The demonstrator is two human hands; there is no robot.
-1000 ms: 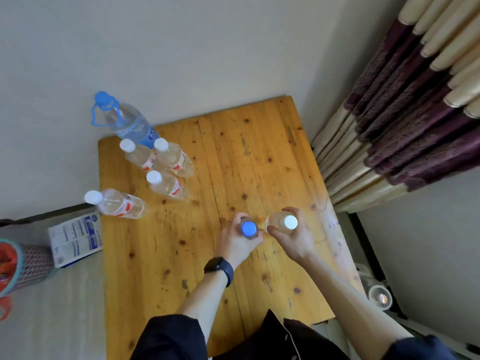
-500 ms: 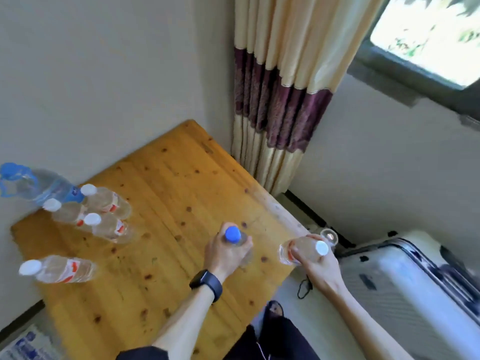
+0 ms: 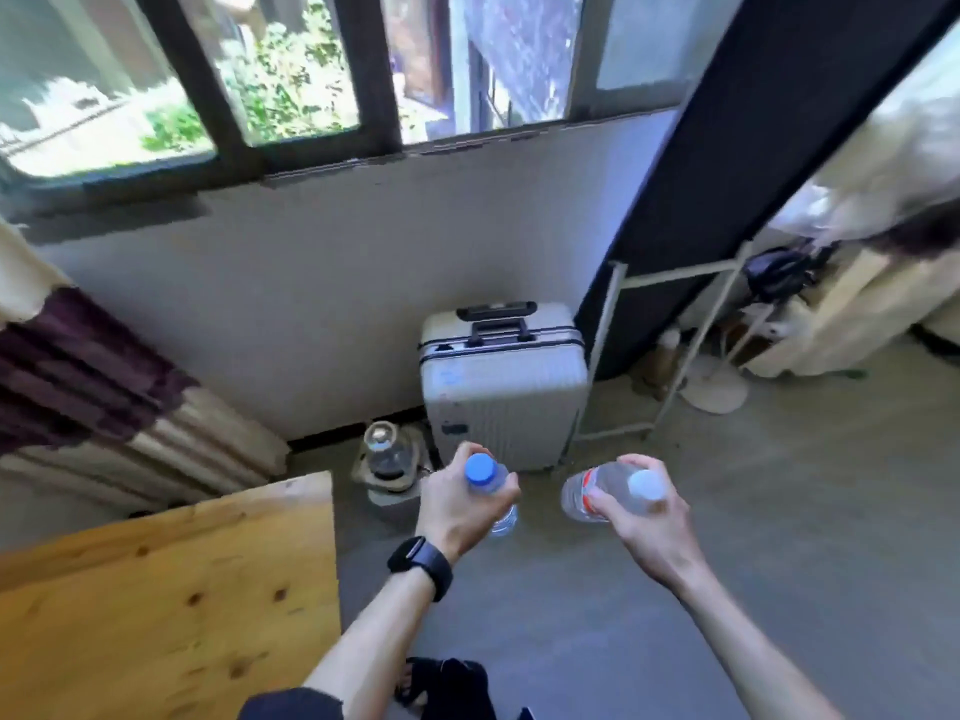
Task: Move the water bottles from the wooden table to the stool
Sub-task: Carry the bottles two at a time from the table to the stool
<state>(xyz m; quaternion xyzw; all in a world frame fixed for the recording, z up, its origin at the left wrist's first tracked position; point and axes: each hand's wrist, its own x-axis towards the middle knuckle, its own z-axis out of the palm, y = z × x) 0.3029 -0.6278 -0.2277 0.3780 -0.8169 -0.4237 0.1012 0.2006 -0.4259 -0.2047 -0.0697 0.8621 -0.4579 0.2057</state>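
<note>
A: Suitcase (image 3: 503,387) first, since it's the biggest thing and I'll place the rest by it. It stands upright against the wall under the window.

B: And the wooden table (image 3: 171,600)?

A: Down to the left of the suitcase and nearer the camera, only its corner in view. No bottles show on that part.

B: Where are the bottles, then?

A: Both in the air, just in front of the suitcase's base, clear of the table. The left hand (image 3: 460,504) is wrapped round the upper part of the blue-capped bottle (image 3: 491,493), fingers closed on it, cap up. I'd guess it hangs upright because it's gripped high.

B: The other?

A: The right hand (image 3: 636,517) is closed on the white-capped bottle (image 3: 605,493), held nearly level, its base pointing left. Probably just how it was picked up, one per hand to save trips.

B: Any stool?

A: None that I can see. A small glass jar (image 3: 382,449) sits on the floor just left of the suitcase, which isn't part of the job.
</note>
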